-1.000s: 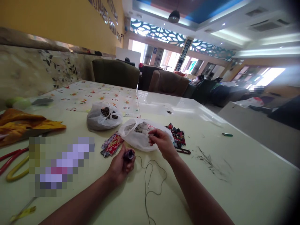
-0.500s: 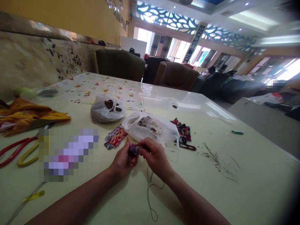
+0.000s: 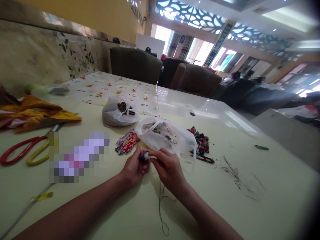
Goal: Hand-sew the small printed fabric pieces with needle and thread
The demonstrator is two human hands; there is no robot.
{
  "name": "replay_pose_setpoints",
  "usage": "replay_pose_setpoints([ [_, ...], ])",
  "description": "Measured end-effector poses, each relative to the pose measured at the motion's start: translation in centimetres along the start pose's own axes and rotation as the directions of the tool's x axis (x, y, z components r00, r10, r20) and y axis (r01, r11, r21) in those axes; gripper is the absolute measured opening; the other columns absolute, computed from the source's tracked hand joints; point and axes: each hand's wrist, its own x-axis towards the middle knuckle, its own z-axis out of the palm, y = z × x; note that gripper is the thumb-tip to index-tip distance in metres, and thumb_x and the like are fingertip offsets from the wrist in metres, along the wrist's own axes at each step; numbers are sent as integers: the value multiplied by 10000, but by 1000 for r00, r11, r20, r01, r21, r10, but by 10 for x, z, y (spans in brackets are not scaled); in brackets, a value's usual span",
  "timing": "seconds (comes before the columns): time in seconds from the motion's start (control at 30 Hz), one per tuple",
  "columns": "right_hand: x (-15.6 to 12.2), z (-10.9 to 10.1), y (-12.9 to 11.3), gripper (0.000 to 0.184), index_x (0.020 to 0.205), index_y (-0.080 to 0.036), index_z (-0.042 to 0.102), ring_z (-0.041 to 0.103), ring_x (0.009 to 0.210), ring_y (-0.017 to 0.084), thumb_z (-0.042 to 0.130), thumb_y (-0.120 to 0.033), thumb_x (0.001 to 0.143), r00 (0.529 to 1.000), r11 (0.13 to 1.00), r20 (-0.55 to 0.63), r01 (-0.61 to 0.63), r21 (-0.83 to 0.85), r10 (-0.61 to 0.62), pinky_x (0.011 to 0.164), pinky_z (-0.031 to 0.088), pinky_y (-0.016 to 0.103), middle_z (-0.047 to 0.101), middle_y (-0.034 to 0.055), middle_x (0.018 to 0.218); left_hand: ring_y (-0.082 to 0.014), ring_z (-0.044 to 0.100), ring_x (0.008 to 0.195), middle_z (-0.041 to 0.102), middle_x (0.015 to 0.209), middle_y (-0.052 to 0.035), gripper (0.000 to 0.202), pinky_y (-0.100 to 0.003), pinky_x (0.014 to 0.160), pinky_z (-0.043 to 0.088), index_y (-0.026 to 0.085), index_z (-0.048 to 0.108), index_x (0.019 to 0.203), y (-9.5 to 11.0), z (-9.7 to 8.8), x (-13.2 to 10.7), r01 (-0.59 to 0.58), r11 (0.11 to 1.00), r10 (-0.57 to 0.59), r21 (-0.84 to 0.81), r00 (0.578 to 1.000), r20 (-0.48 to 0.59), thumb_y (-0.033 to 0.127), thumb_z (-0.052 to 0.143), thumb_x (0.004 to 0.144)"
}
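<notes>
My left hand [image 3: 133, 168] is closed around a small purple fabric piece [image 3: 144, 155], held just above the pale table [image 3: 250, 206]. My right hand [image 3: 167, 168] pinches the same piece from the right, fingertips pressed to it. A thin thread [image 3: 162, 206] trails from under my hands toward me and loops on the table. Right behind my hands lies an open white plastic bag [image 3: 167, 136] with bits of filling inside. A red patterned fabric scrap [image 3: 126, 142] lies to the bag's left, and a pile of dark patterned scraps [image 3: 201, 141] to its right.
A second, knotted white bag [image 3: 120, 113] sits further back. Red and yellow scissors [image 3: 25, 155] and orange cloth [image 3: 32, 113] lie at the left. Loose thread trimmings [image 3: 237, 176] and a small green object [image 3: 261, 147] are at the right. Armchairs [image 3: 136, 65] stand beyond the table.
My right hand left the open bag and came back to join my left hand on the purple piece. The view has tilted down and to the left slightly.
</notes>
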Motion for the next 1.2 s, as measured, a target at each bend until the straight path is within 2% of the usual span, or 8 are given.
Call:
replay_pose_setpoints([
  [0.17, -1, 1, 4, 213, 1031, -194, 725, 662, 735, 150, 539, -182, 928, 998, 997, 64, 19, -76, -14, 672, 494, 233, 687, 48, 820, -66, 383, 331, 488, 492, 33, 448, -178, 334, 220, 149, 568, 762, -3, -1, -1, -17, 997, 16, 78, 1000, 19, 546, 466, 944],
  [0.37, 1, -11, 1, 253, 1039, -181, 704, 704, 834, 143, 521, -96, 887, 996, 997, -42, 72, -10, -73, 749, 511, 211, 751, 50, 941, -52, 355, 344, 520, 515, 18, 461, -165, 342, 220, 152, 534, 734, 2, 2, -5, 7, 999, -9, 43, 999, 40, 560, 470, 937],
  [0.47, 1, -11, 0, 291, 1054, -193, 702, 711, 801, 146, 510, -83, 865, 995, 997, 75, 67, -27, -65, 717, 503, 211, 758, 40, 917, -56, 362, 340, 507, 502, 30, 454, -167, 339, 220, 154, 534, 742, 3, 3, -5, 13, 1000, -13, 27, 1000, 15, 570, 497, 921],
  [0.6, -1, -6, 2, 244, 1001, -193, 699, 699, 721, 176, 500, -132, 874, 961, 983, 276, 49, -177, 2, 628, 460, 236, 748, 47, 835, -59, 366, 333, 485, 487, 42, 459, -175, 336, 229, 147, 560, 762, 0, 2, -4, -10, 999, 9, 51, 1000, 13, 580, 517, 908],
  [0.8, -1, -13, 0, 355, 1149, -205, 666, 621, 589, 131, 472, -118, 864, 985, 990, 172, 16, -141, 9, 589, 410, 226, 744, 30, 826, -54, 371, 356, 536, 531, 16, 487, -169, 344, 232, 154, 530, 722, 1, 3, -5, -22, 998, 19, 58, 999, 51, 615, 536, 880],
  [0.97, -2, -9, -1, 232, 976, -193, 667, 562, 534, 143, 488, -138, 838, 933, 956, 355, 52, -287, 56, 520, 300, 246, 703, 33, 705, -68, 375, 329, 490, 476, 30, 513, -185, 337, 234, 149, 591, 757, -3, -1, -4, -61, 987, 53, 150, 997, 57, 647, 527, 865],
  [1.07, -3, -3, -1, 146, 862, -181, 643, 515, 504, 139, 513, -136, 813, 910, 930, 401, 51, -364, 107, 501, 231, 257, 669, 37, 647, -78, 383, 323, 481, 450, 27, 528, -186, 334, 226, 151, 622, 780, -6, -3, -3, -92, 966, 78, 242, 995, 68, 659, 509, 865],
  [1.2, 1, -14, -5, 201, 942, -196, 682, 495, 508, 110, 507, -148, 855, 931, 989, 352, -45, -142, 93, 507, 282, 227, 652, -3, 651, -70, 367, 330, 482, 460, 26, 496, -177, 346, 233, 153, 597, 762, -5, -2, -4, -47, 984, 34, 170, 996, 77, 623, 503, 888],
])
